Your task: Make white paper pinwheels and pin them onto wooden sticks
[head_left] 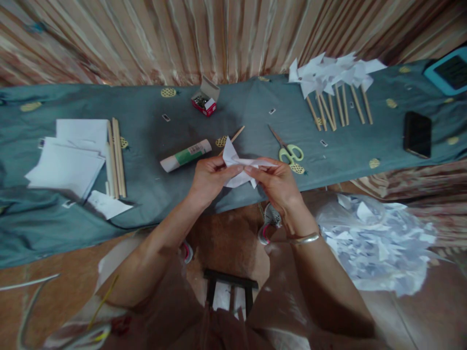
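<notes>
Both hands meet over the near edge of a table draped in teal cloth. My left hand and my right hand pinch a folded white paper piece between their fingers, its pointed flaps sticking up and down. A wooden stick lies on the cloth just behind the paper. A glue stick lies to the left of my left hand. Yellow-handled scissors lie just beyond my right hand.
A stack of white paper sheets with wooden sticks lies at left. An open red box of pins sits at the back. Finished paper pinwheels on sticks lie back right, near a black phone. A bag of paper scraps lies on the floor.
</notes>
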{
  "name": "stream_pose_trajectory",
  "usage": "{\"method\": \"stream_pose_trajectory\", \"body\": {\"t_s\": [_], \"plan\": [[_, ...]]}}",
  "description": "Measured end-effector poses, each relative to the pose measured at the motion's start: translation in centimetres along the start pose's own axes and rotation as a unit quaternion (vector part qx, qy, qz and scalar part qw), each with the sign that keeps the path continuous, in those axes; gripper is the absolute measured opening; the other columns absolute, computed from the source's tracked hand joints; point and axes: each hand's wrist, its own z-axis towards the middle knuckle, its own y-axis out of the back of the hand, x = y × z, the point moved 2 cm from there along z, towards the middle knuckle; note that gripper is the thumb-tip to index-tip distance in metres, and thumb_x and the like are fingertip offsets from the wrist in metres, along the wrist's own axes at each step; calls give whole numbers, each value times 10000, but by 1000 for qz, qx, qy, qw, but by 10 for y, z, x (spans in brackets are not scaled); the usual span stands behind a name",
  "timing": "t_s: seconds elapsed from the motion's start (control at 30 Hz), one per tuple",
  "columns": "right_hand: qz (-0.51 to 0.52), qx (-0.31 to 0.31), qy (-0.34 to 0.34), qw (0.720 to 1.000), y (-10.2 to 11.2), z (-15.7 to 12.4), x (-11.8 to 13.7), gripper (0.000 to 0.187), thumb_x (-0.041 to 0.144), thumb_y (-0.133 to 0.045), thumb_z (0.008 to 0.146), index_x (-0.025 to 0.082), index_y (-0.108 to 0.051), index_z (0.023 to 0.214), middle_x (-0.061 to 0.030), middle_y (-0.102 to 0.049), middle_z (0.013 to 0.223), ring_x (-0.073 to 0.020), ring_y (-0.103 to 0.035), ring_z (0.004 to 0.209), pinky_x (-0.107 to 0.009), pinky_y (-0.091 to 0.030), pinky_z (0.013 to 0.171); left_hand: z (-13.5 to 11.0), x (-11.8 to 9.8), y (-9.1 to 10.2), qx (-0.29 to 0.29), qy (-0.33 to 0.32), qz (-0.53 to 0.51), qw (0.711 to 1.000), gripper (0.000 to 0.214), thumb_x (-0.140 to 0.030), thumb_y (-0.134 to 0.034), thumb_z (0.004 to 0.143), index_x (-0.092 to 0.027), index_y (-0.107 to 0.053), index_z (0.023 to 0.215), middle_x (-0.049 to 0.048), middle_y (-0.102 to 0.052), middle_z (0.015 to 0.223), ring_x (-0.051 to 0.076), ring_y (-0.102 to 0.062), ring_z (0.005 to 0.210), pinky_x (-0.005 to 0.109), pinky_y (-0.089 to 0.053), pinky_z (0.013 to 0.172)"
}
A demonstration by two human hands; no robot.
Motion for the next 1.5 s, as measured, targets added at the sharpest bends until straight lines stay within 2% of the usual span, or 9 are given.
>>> {"method": "stream_pose_trajectory", "body": {"t_s": [0.2,0.47,0.63,1.0,1.23,1.5], "plan": [[-3,-3,-12,1000,0,0,-1,301,403,-890,501,224,-694,643,31,-707,667,-123,-613,624,-283,-513,658,0,1,1,-3,1,3,1000,262,-343,-858,575,-154,-745,717,-10,-686,659,105,-574,575,239,-451,568],[8,7,-6,1000,0,0,-2,246,355,-885,542,217,-711,648,25,-716,678,-112,-615,612,-269,-504,644,-1,0,0,-15,9,7,1000,286,-366,-873,539,-157,-746,687,-10,-686,622,104,-555,551,221,-433,530],[20,7,-12,1000,-3,-1,0,217,345,-881,537,221,-711,592,42,-679,587,-101,-581,556,-262,-495,611,-1,-1,0,-19,10,-5,1000,256,-327,-872,548,-143,-750,677,-11,-682,610,99,-556,554,214,-424,542],[-9,-21,-4,1000,-4,0,2,370,496,-904,422,247,-698,602,52,-671,589,-134,-609,593,-292,-538,636,1,-1,0,-29,-6,-7,1000,284,-364,-865,548,-159,-741,699,0,-708,675,126,-594,591,251,-478,580],[-14,22,-18,999,-3,1,1,275,440,-879,524,236,-713,603,28,-688,603,-138,-619,621,-295,-535,665,1,-1,-1,-15,-13,-27,999,319,-363,-878,537,-154,-729,727,-3,-708,687,129,-614,603,255,-493,604],[-1,16,-17,1000,-4,4,-4,236,403,-852,551,244,-747,690,32,-688,606,-138,-613,617,-288,-523,644,1,-1,0,-9,-3,-34,999,324,-345,-888,533,-161,-737,753,-2,-718,715,136,-630,623,280,-516,646]]}}
